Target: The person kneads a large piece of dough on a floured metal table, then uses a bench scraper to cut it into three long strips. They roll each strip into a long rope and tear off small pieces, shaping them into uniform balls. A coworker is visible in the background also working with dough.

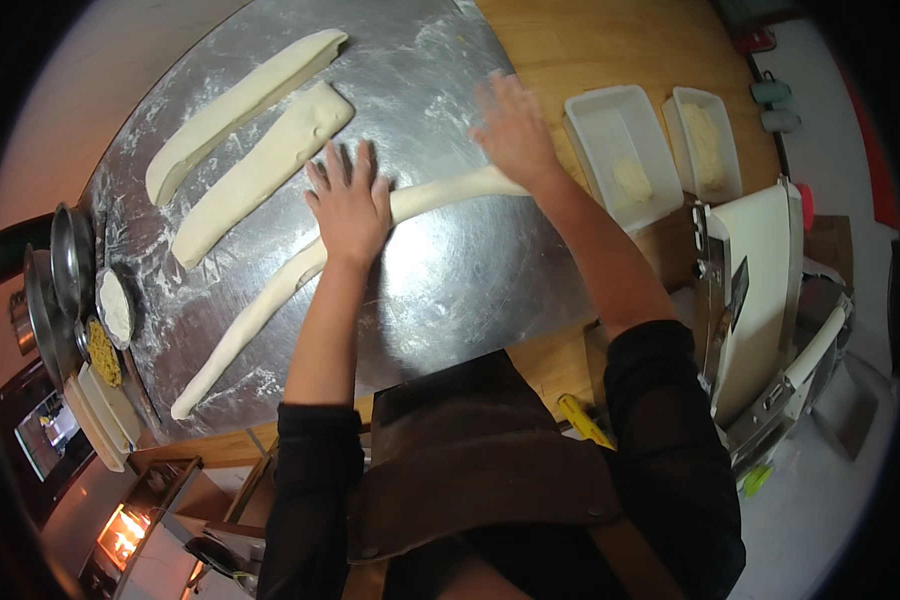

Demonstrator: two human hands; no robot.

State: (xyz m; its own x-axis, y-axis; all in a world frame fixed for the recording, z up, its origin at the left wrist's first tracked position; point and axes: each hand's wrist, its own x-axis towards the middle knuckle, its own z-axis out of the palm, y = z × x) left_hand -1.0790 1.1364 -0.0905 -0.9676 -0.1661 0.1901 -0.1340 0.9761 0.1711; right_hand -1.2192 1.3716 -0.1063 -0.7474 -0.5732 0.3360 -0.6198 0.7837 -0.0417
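A long rope of dough [450, 196] lies diagonally across a floured metal work surface [465, 277]. My left hand [351, 214] rests palm down over its middle, fingers spread, hiding a short stretch. At the rope's right end is my right hand [521, 139], blurred, its heel by the dough and its fingers reaching past it over the metal. The rope narrows towards its lower left end and has a fold just left of my left hand. Beyond it lie two thicker dough strips, a flat one [262, 172] and a farther one [244, 112], roughly side by side.
On the wood to the right stand a white plastic container [586, 154] holding a dough piece and a smaller container [731, 176]. A machine with a white panel [757, 292] is nearby. At left are a flour bowl [115, 307], yellow crumbly food [103, 352] and metal bowls [71, 259].
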